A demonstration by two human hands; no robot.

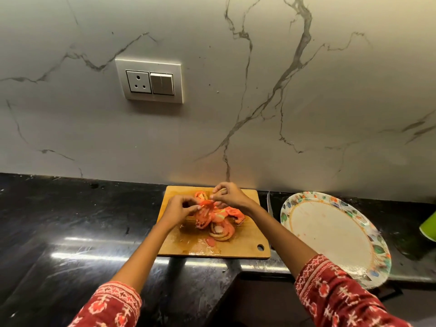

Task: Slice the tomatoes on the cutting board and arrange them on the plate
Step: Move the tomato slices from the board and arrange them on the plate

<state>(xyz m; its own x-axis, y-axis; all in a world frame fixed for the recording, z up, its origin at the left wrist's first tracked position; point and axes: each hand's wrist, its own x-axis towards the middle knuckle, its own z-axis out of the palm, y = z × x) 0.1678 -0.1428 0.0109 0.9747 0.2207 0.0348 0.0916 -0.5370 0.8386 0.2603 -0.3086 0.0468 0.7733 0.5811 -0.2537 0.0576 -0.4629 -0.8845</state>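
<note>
Red tomato slices (pixel 218 220) heaped; wet-looking.

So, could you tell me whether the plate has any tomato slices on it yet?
Empty: the plate shows only its bare white centre, and the tomato slices lie on the cutting board.

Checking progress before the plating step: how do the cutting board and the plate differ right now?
The cutting board is a wooden rectangle with a corner hole; the plate is round, white, with a floral rim. The board carries the tomato slices, which the left hand and right hand handle; the plate holds none. The board is wet with juice. Both rest on the black counter.
</note>
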